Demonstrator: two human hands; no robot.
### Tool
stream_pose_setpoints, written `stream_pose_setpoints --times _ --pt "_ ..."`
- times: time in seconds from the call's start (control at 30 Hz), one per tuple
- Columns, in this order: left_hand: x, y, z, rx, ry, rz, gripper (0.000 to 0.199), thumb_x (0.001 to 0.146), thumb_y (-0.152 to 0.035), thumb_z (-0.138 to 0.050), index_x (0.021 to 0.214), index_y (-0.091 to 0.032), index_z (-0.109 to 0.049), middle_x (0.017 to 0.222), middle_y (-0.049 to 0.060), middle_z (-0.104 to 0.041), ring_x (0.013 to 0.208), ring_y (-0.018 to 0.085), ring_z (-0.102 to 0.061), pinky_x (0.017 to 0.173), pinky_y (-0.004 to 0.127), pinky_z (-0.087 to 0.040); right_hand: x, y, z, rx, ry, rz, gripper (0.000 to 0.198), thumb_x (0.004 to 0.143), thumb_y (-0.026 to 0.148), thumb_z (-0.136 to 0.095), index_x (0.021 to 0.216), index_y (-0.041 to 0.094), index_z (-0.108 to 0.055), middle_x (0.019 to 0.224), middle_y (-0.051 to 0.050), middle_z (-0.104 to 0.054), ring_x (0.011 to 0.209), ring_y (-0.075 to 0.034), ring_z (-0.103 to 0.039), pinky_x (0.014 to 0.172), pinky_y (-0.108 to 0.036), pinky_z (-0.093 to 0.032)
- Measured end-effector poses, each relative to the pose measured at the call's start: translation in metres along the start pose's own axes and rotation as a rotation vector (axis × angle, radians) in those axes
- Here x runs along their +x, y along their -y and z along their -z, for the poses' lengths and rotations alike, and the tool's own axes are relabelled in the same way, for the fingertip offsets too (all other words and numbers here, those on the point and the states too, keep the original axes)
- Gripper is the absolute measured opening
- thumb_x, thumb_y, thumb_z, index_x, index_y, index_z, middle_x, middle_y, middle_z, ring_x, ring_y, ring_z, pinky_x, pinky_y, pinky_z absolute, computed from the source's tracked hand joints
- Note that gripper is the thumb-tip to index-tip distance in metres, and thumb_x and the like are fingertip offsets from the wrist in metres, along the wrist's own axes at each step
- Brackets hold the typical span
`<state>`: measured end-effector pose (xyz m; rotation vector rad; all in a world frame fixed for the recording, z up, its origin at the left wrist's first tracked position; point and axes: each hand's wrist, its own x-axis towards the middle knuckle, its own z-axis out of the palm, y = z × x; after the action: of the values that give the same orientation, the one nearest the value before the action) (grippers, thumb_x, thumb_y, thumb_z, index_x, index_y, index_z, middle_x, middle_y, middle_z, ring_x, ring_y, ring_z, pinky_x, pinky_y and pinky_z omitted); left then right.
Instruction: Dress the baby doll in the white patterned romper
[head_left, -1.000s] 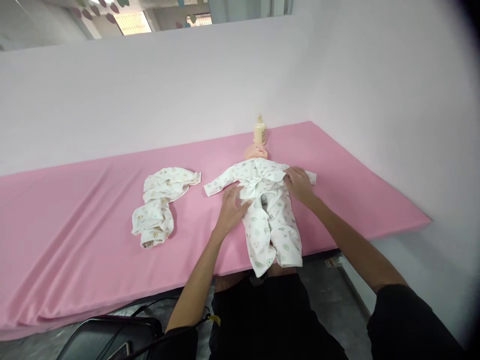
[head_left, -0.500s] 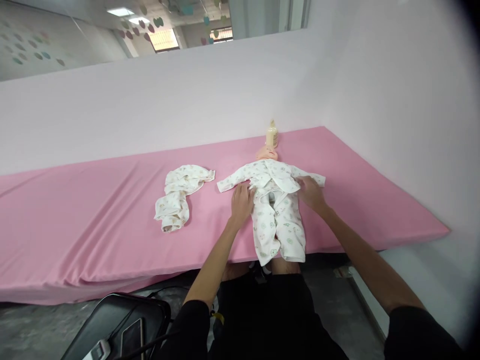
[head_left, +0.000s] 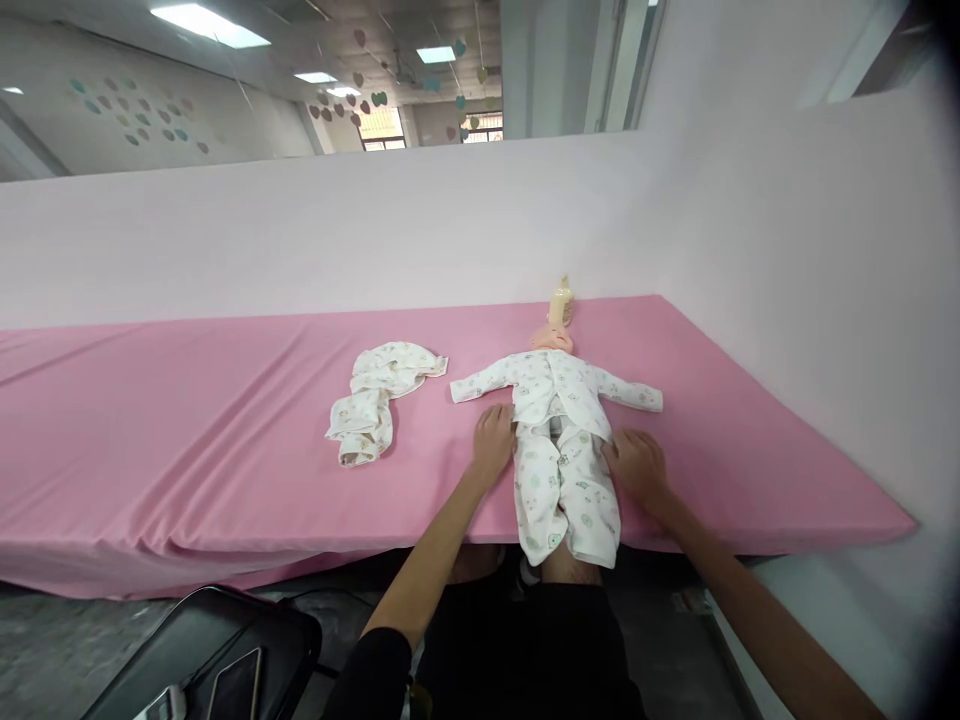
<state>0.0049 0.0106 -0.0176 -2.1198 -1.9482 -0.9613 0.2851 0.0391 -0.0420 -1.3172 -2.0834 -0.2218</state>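
Spare printed garment [head_left: 375, 400] lying crumpled at left on the pink mat [head_left: 187, 420]. Left hand [head_left: 493, 443] flat, fingers together, against the waist of the dressed doll [head_left: 559, 420] at the mat's near edge; right hand [head_left: 634, 465] spread flat at the opposite hip. Probably light, soft thin cotton over a firmer body, prone to bunching; best pinched at waistband or hem.

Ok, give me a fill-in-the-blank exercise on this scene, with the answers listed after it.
1. The doll in white printed baby clothes lies on a ____ sheet.
2. The left hand and the right hand rest at either side of the doll's ____.
3. The cream feeding bottle stands just beyond the doll's ____.
4. The loose crumpled white printed garment lies to the ____ of the doll.

Missing words: pink; trousers; head; left
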Motion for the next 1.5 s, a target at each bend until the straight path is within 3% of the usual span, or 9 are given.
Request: stream_pose_setpoints --times 0.23,0.4,0.53,0.67,0.8,1.0,1.23,1.5 --pt "-0.037 0.005 0.016 0.033 0.104 -0.008 0.024 0.1 -0.018 -0.04 0.103 -0.015 -0.063 0.102 0.01 -0.064 0.098 0.023 -0.058 0.088 0.037 -0.045 -0.028 -0.002 -0.003 0.035 0.088 0.05 0.027 0.096 0.027 -0.042 0.075 0.018 -0.057 0.084 -0.01 -0.062 0.084 -0.025 -0.053 0.083 -0.038 -0.04" --pt "-0.09 0.009 0.048 -0.064 0.161 0.021 0.036 0.104 -0.035 -0.039 0.134 -0.023 -0.054 0.13 0.007 -0.059 0.12 0.02 -0.054 0.101 0.037 -0.043 -0.05 -0.007 0.007 0.109 0.036 -0.059 0.026 0.098 0.034 -0.043 0.098 0.017 -0.063 0.106 -0.013 -0.065 0.101 -0.028 -0.056 0.092 -0.043 -0.044" --pt "-0.127 -0.02 0.063 -0.225 0.152 0.101 0.042 0.101 -0.046 -0.044 0.138 -0.026 -0.049 0.136 0.005 -0.055 0.127 0.02 -0.049 0.107 0.038 -0.041 -0.069 -0.007 0.011 0.151 -0.014 -0.177 0.032 0.098 0.038 -0.041 0.108 0.016 -0.063 0.111 -0.014 -0.066 0.106 -0.029 -0.058 0.095 -0.046 -0.046" --pt "-0.149 -0.066 0.057 -0.16 0.059 -0.113 0.052 0.089 -0.053 -0.063 0.126 -0.018 -0.054 0.121 0.012 -0.058 0.113 0.026 -0.053 0.096 0.04 -0.046 -0.075 0.0 0.012 0.18 -0.012 -0.231 0.034 0.097 0.041 -0.043 0.108 0.017 -0.065 0.116 -0.013 -0.066 0.11 -0.029 -0.058 0.098 -0.048 -0.045" --pt "-0.154 -0.086 0.048 -0.005 -0.021 -0.236 0.026 0.095 -0.034 -0.058 0.115 -0.017 -0.058 0.104 0.011 -0.059 0.097 0.024 -0.056 0.084 0.038 -0.047 -0.08 0.007 0.014 0.211 -0.005 -0.256 0.036 0.096 0.044 -0.043 0.108 0.018 -0.066 0.121 -0.013 -0.065 0.114 -0.03 -0.057 0.1 -0.05 -0.043" --pt "-0.156 -0.075 0.058 -0.068 -0.097 -0.306 0.012 0.099 -0.021 -0.05 0.099 -0.017 -0.062 0.091 0.007 -0.061 0.082 0.018 -0.054 0.076 0.033 -0.046 -0.091 0.014 0.026 0.307 -0.013 -0.27 0.038 0.096 0.046 -0.044 0.107 0.018 -0.067 0.12 -0.013 -0.066 0.114 -0.029 -0.058 0.102 -0.051 -0.042" --pt "-0.174 -0.051 0.054 -0.212 -0.194 -0.313 0.017 0.097 -0.014 -0.051 0.111 -0.018 -0.058 0.103 0.009 -0.062 0.095 0.018 -0.057 0.083 0.033 -0.049 -0.107 0.021 0.039 0.451 -0.008 -0.265 0.034 0.099 0.046 -0.044 0.108 0.02 -0.065 0.117 -0.011 -0.066 0.113 -0.025 -0.06 0.102 -0.045 -0.047" --pt "-0.173 -0.029 0.046 -0.136 0.017 -0.268 0.014 0.101 -0.023 -0.048 0.104 -0.017 -0.06 0.107 0.008 -0.063 0.098 0.02 -0.056 0.089 0.037 -0.044 -0.115 0.02 0.038 0.423 0.002 -0.213 0.03 0.097 0.041 -0.047 0.11 0.02 -0.064 0.125 -0.01 -0.064 0.121 -0.026 -0.056 0.107 -0.049 -0.042"
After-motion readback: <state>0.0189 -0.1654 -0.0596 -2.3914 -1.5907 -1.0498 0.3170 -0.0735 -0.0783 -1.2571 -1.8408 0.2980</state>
